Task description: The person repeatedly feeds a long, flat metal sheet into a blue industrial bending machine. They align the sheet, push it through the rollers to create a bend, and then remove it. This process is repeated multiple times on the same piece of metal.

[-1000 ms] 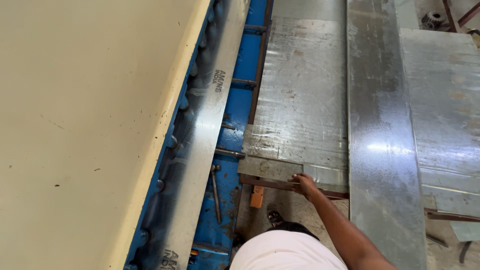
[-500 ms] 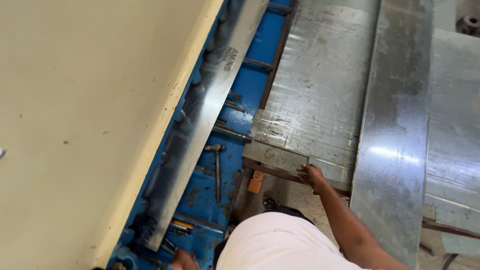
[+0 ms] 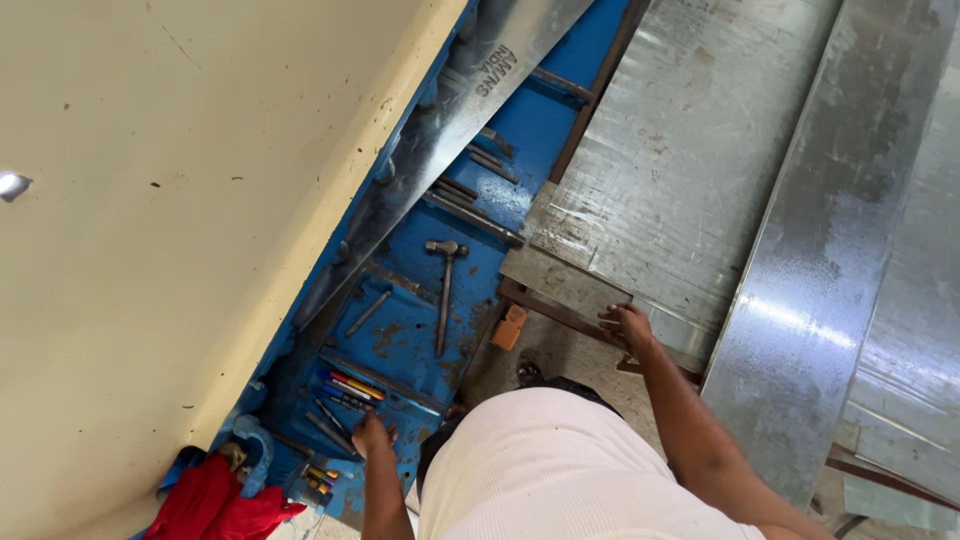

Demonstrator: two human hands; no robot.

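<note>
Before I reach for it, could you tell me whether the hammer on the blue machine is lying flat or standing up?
Lying flat: the hammer rests full length on the blue machine, head away from the person.

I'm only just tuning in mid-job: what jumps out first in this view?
A bright blue machine bed runs diagonally through the middle, with a hammer lying on it. Shiny galvanized sheets fill the right side; the right hand rests on their near edge. Lower left, the left hand reaches among coloured pens, beside a red cloth.
</note>
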